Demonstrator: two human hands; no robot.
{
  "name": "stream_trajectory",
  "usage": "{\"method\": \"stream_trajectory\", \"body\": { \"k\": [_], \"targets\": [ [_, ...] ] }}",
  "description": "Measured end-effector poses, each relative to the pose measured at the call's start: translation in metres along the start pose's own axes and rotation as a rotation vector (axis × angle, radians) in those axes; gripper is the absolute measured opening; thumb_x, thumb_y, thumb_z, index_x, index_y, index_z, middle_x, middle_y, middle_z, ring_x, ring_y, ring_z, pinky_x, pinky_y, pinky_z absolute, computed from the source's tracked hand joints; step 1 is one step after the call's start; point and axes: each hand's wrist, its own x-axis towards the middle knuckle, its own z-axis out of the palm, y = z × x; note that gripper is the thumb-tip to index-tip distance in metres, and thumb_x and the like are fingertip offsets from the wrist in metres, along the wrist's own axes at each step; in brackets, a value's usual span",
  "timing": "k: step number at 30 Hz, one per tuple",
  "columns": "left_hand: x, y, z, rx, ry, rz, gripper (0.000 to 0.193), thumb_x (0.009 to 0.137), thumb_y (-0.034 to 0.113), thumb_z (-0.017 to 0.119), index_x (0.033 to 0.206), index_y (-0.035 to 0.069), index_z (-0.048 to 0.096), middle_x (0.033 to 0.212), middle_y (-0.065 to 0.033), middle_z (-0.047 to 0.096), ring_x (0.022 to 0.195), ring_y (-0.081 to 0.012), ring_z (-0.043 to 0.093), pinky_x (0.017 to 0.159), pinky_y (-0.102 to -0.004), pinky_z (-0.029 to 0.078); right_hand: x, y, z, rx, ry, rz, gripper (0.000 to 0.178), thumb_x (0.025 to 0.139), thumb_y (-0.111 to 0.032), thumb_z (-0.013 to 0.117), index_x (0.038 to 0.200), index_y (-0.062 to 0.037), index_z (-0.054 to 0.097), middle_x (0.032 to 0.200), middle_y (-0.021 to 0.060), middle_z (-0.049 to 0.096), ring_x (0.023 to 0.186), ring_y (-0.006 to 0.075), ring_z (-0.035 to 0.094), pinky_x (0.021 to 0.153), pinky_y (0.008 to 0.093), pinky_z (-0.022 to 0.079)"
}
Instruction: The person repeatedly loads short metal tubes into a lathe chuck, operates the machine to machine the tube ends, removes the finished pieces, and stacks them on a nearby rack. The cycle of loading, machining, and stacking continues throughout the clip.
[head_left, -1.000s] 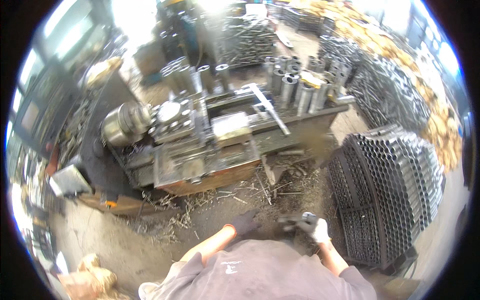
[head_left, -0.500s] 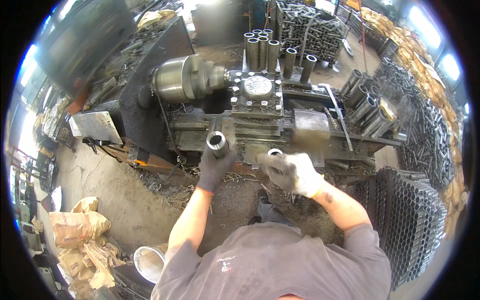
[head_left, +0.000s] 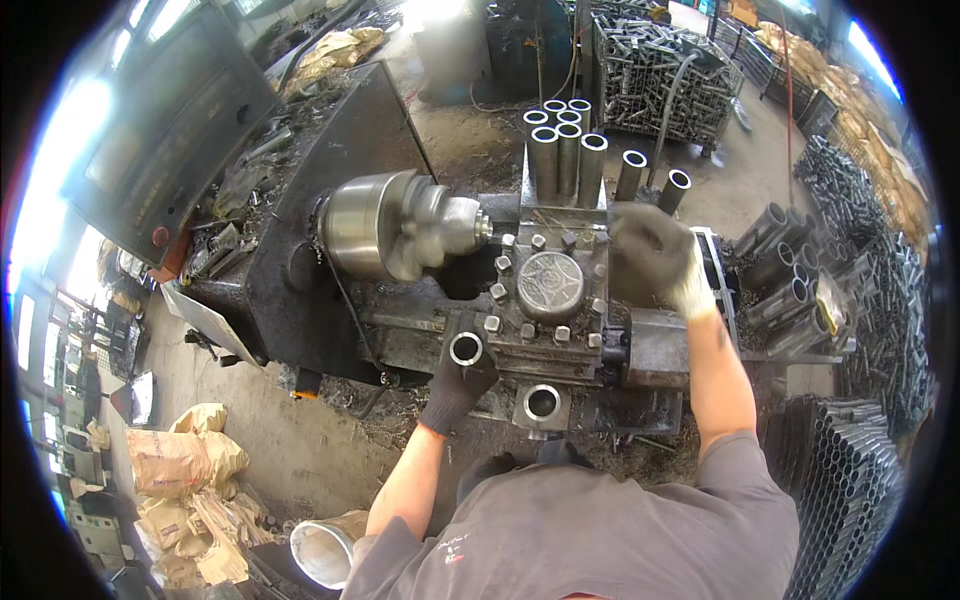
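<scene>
In a dark glove, my left hand is wrapped round a short steel tube, whose bright ring end faces up, in front of the lathe carriage. My right hand, gloved in grey and white, is over the right side of the tool post; motion smears its fingers, so I cannot make out whether it holds anything. Beyond that hand two upright tubes stand apart from a cluster of several tubes. An open round ring end shows on a block at the carriage's near edge.
The lathe chuck at left looks blurred, as if turning. Several tubes lean in a group at right, beside a metal bar frame. Stacked tubes stand at lower right, and a white bucket is at lower left.
My right hand has moved away from the ring end at the near edge, far and right past the tool post. My left hand still holds the tube. The view has shifted.
</scene>
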Motion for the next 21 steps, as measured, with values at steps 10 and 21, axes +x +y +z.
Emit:
{"method": "stream_trajectory", "body": {
  "k": [10, 21],
  "targets": [
    [-0.076, -0.187, -0.147, -0.565, 0.970, -0.622, 0.050, 0.101, 0.035, 0.071, 0.134, -0.001, 0.063, 0.118, -0.0193, 0.074, 0.105, -0.0342, 0.072, 0.089, -0.0460, 0.059, 0.082, 0.123, 0.049, -0.216, -0.249, 0.109, 0.046, 0.094, -0.027, 0.079, 0.135, -0.0084, 0.073, 0.130, 0.0177, 0.076, 0.115, 0.0307, 0.074, 0.099, 0.0411, 0.057],
    [-0.103, -0.277, -0.244, 0.563, 0.956, -0.405, 0.040, 0.115, 0.038, 0.050, 0.125, 0.003, 0.067, 0.128, -0.0218, 0.070, 0.112, -0.0434, 0.069, 0.091, -0.0489, 0.054, 0.213, -0.132, 0.091, -0.860, -0.005, -0.040, 0.039, 0.095, -0.029, 0.070, 0.128, -0.0108, 0.076, 0.125, 0.0149, 0.077, 0.114, 0.0369, 0.074, 0.103, 0.0458, 0.058]
  ]
}}
